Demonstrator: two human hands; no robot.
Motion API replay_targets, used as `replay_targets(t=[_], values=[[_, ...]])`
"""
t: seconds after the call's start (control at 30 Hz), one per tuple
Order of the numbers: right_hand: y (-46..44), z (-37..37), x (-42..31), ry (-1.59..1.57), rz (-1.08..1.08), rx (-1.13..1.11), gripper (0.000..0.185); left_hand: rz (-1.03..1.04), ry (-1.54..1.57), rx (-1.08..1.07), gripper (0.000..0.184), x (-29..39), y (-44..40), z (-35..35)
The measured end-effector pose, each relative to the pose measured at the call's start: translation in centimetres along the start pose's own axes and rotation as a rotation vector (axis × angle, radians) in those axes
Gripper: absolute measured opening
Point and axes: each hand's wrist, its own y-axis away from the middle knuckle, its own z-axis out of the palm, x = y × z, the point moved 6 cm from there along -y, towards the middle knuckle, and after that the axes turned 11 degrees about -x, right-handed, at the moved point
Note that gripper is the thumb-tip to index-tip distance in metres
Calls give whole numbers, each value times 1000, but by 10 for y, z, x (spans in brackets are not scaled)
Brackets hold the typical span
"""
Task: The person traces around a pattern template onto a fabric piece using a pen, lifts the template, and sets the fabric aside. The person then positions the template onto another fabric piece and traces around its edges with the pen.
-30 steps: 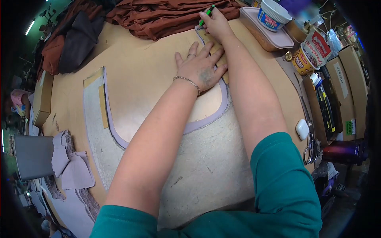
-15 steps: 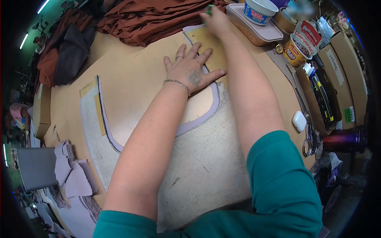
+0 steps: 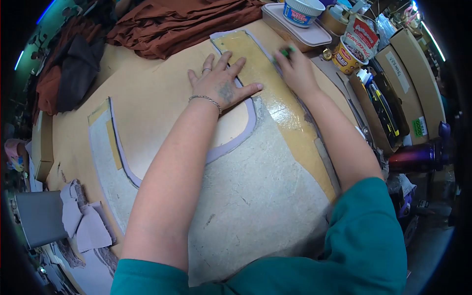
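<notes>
A large grey pattern template (image 3: 260,191) with yellowish, glossy taped strips (image 3: 246,54) lies on lavender fabric (image 3: 233,151), which shows along its curved edge. My left hand (image 3: 223,86) presses flat with fingers spread, lying across the template's inner edge near the top strip. On the strip's right side, my right hand (image 3: 299,73) is closed around a small green object (image 3: 286,50), held at the fabric and template edge. Its kind cannot be made out, as the fingers cover most of it.
Brown cloth (image 3: 182,24) is heaped at the back. A lidded plastic container (image 3: 300,32) bears a noodle cup (image 3: 302,12). On the right are a box of cutters (image 3: 381,108), dark scissors (image 3: 356,110) and a tumbler (image 3: 418,156). Lavender scraps (image 3: 91,226) lie at the lower left.
My right hand has come down and toward me along the template's right edge, with the green object in it. My left hand keeps its place on the template; the view has shifted slightly.
</notes>
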Motion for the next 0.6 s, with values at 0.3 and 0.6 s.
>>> replay_targets(t=[0.3, 0.6], values=[[37, -7, 28, -433, 8, -26, 17, -32, -76, -1, 84, 2, -2, 1], [-1, -2, 7, -216, -1, 39, 22, -25, -99, 28, 82, 3, -3, 2]])
